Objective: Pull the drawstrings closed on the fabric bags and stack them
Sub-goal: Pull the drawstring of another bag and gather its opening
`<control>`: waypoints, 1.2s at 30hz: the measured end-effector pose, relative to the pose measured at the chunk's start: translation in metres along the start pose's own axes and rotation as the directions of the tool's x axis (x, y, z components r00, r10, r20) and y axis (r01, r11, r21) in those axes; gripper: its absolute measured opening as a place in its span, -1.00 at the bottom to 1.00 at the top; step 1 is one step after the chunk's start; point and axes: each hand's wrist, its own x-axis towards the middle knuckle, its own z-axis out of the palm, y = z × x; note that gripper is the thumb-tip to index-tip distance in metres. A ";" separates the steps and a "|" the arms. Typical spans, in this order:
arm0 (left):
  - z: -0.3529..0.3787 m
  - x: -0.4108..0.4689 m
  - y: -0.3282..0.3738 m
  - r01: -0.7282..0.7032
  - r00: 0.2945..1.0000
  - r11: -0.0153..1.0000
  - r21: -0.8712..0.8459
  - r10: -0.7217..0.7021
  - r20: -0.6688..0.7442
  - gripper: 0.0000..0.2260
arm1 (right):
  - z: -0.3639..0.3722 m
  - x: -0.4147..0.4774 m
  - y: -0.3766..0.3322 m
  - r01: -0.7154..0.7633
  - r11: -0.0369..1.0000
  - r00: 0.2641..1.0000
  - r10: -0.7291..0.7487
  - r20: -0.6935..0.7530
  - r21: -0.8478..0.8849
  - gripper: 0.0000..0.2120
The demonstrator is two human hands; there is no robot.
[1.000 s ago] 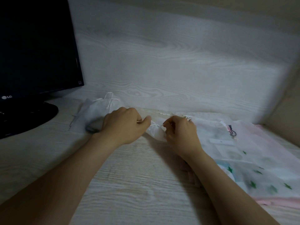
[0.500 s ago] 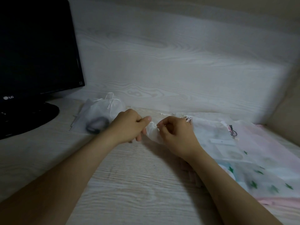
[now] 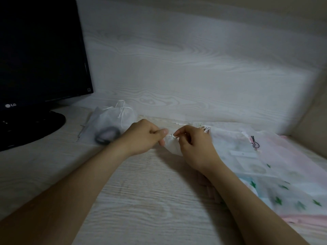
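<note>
Small white bag (image 3: 171,147) sits on desk (image 3: 141,200) btwn our hands: left hand (image 3: 140,137) curled, pinching its left edge; right hand (image 3: 196,147) pinching its top w/ fingertips. Cinched bag (image 3: 113,119) lies near monitor (image 3: 35,59).

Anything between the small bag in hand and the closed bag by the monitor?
Only the left hand, which holds the small bag together with the right hand and sits between it and the closed bag. Nothing else visible there.

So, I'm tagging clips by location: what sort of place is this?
Probably a home or office desk: a black LG computer monitor stands on a pale wood-grain desktop against a matching back panel.
</note>
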 end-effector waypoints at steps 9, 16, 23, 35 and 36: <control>-0.004 0.001 0.004 -0.106 0.994 0.991 -0.085 0.104 -0.032 -0.71 | 0.001 0.003 0.005 -0.005 1.000 0.999 0.006 -0.037 0.006 -0.81; -0.008 0.000 0.006 -0.060 0.998 0.995 -0.085 0.061 0.004 -0.70 | 0.000 0.004 0.003 -0.061 0.998 0.990 0.065 -0.126 0.032 -0.83; -0.001 -0.003 0.014 -0.023 0.999 0.977 -0.211 0.017 -0.028 -0.70 | 0.008 0.002 0.001 0.011 1.000 0.992 -0.012 -0.129 -0.009 -0.80; 0.010 0.002 0.019 0.029 0.969 0.754 -0.657 -0.183 -0.167 -0.73 | 0.009 -0.002 -0.008 0.009 0.996 0.998 -0.014 0.055 0.087 -0.81; 0.011 0.003 0.018 0.007 0.967 0.746 -0.666 -0.175 -0.186 -0.74 | 0.010 -0.002 -0.008 0.008 0.996 0.999 -0.013 0.051 0.089 -0.81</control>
